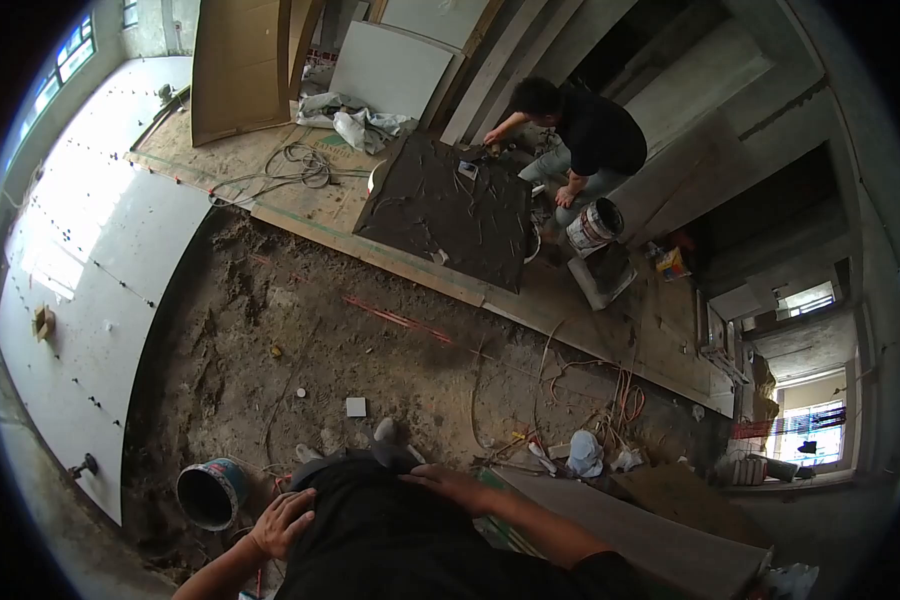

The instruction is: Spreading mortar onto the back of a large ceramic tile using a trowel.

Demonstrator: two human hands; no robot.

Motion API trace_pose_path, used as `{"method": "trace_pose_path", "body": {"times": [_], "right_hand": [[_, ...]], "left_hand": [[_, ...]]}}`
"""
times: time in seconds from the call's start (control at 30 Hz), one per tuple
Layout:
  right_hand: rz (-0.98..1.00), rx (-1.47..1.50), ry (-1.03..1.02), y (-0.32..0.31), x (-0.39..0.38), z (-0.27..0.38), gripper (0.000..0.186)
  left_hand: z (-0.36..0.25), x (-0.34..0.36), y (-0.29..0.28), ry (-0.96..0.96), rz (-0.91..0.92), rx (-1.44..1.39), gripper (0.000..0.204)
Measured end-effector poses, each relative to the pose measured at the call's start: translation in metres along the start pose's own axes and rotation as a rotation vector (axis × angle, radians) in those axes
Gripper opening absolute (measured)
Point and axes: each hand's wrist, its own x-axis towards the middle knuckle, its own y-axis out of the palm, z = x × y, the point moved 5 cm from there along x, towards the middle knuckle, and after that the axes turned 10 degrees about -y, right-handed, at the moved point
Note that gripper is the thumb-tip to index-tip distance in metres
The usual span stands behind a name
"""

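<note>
My left hand (pixel 282 522) rests against my dark clothing (pixel 370 525) at waist or thigh level, its fingers loosely bent and apart. My right hand (pixel 448 487) lies on the other side of the same clothing with fingers extended; neither appears to hold anything. My shoes (pixel 384 433) show beyond my legs on rough, debris-covered ground (pixel 270 350). A black-interior bucket (pixel 228 485) stands left of my left hand. A small white square piece (pixel 356 407) lies just past my feet. Right of my right hand are a white cloth-like bundle (pixel 584 455) and a long board (pixel 630 520).
A co-worker (pixel 600 135) bends over a dark mortar-coated slab (pixel 440 230) on boards, beside another bucket (pixel 595 222). Laid pale tiles (pixel 80 330) with small clips cover the left side. Cables (pixel 620 395) cross the ground at right. Cardboard (pixel 238 70) leans at the back.
</note>
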Motion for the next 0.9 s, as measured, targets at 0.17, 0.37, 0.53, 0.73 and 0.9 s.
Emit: {"method": "trace_pose_path", "body": {"times": [0.17,0.37,0.53,0.73,0.9], "right_hand": [[-0.022,0.019,-0.001,-0.003,0.006,-0.003,0.091],[-0.022,0.096,-0.033,-0.027,0.01,0.006,0.088],[-0.011,0.117,-0.007,-0.029,-0.002,-0.004,0.084],[-0.014,0.029,0.005,-0.043,-0.024,-0.026,0.088],[0.027,0.114,-0.023,-0.056,-0.025,-0.051,0.106]], "left_hand": [[0.007,0.002,-0.005,0.018,-0.001,0.02,0.064],[0.009,0.01,0.0,-0.005,0.016,0.009,0.066],[0.01,0.02,0.012,-0.001,0.031,-0.015,0.066],[0.001,0.038,0.029,-0.001,0.041,-0.022,0.063],[-0.003,0.054,0.028,-0.112,0.11,-0.011,0.063]]}}
